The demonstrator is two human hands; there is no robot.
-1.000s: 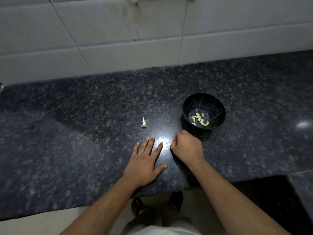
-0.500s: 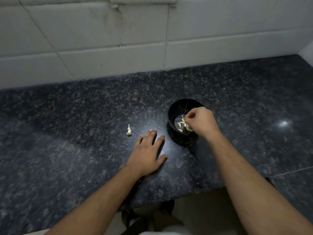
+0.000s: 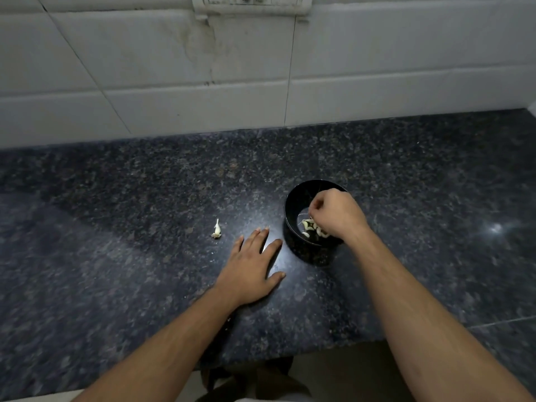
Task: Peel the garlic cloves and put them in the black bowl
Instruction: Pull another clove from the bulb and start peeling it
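The left hand (image 3: 249, 274) lies flat on the dark counter (image 3: 116, 256), fingers straight and spread, holding nothing. Just beyond it a garlic scrap (image 3: 216, 229) lies alone; to its right the right hand (image 3: 333, 216) hangs over the black bowl (image 3: 293, 216), fingers curled, though whether it pinches anything I cannot tell. Peeled garlic cloves (image 3: 309, 226) lie inside the bowl.

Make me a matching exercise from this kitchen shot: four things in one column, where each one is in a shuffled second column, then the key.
Things
1. left hand
2. right hand
3. garlic scrap
4. switch plate

Places
A. alone on the counter, left of the black bowl
B. on the tiled wall, at the top edge
C. flat on the counter, fingers spread
D. over the bowl, fingers curled

Pairs: 1-C, 2-D, 3-A, 4-B
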